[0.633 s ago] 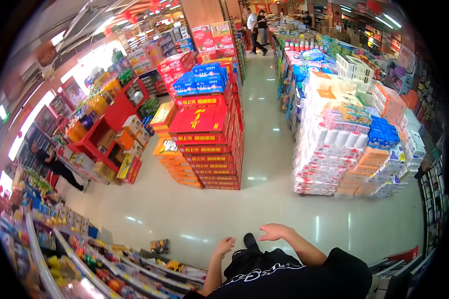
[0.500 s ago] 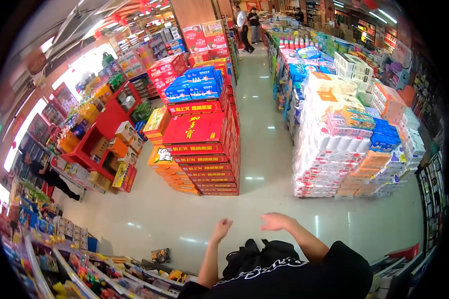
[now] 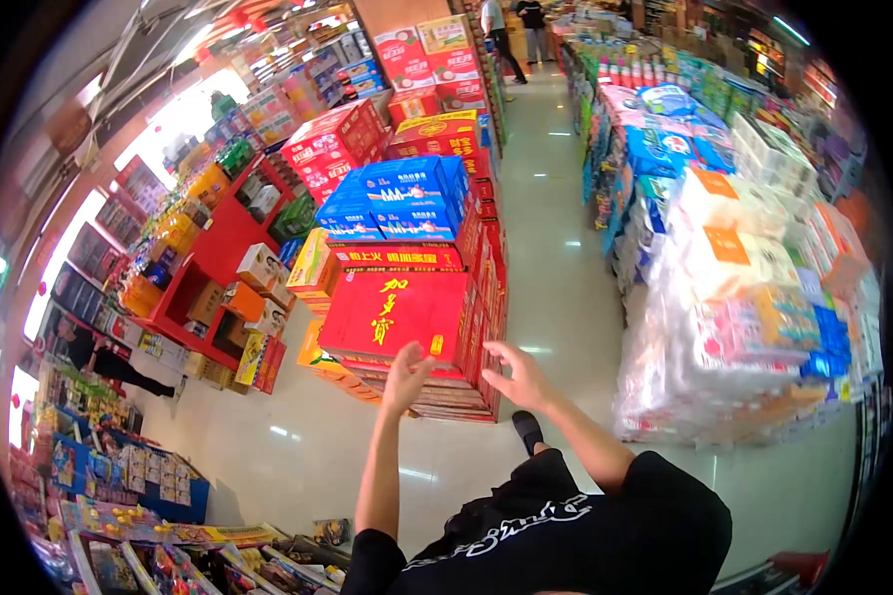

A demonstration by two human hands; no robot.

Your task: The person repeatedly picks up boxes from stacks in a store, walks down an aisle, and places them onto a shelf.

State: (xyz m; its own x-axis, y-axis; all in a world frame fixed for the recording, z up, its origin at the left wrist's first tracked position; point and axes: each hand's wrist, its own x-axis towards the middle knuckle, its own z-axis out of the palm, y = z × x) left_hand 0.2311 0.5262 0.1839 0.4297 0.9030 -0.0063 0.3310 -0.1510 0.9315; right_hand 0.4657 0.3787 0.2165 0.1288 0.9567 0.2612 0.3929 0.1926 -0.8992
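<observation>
In front of me stands a tall stack of red drink cartons, the top red carton marked with yellow characters. My left hand is raised at the carton's near front edge, its fingers stretched forward; whether it touches the cardboard I cannot tell. Beside the stack's right side is my right hand, thumb and fingers spread, holding nothing. Farther back on the stack lie several blue packs.
Plastic-wrapped tissue packs form a tall pile on the right, across an aisle. Red shelving with bottles runs along the left. At far left is a person in dark clothes; other people stand down the aisle. Low racks border the front.
I have stepped closer to the red carton stack, one foot forward. Both hands have moved up and ahead to the stack's near end, and the right hand's fingers have spread.
</observation>
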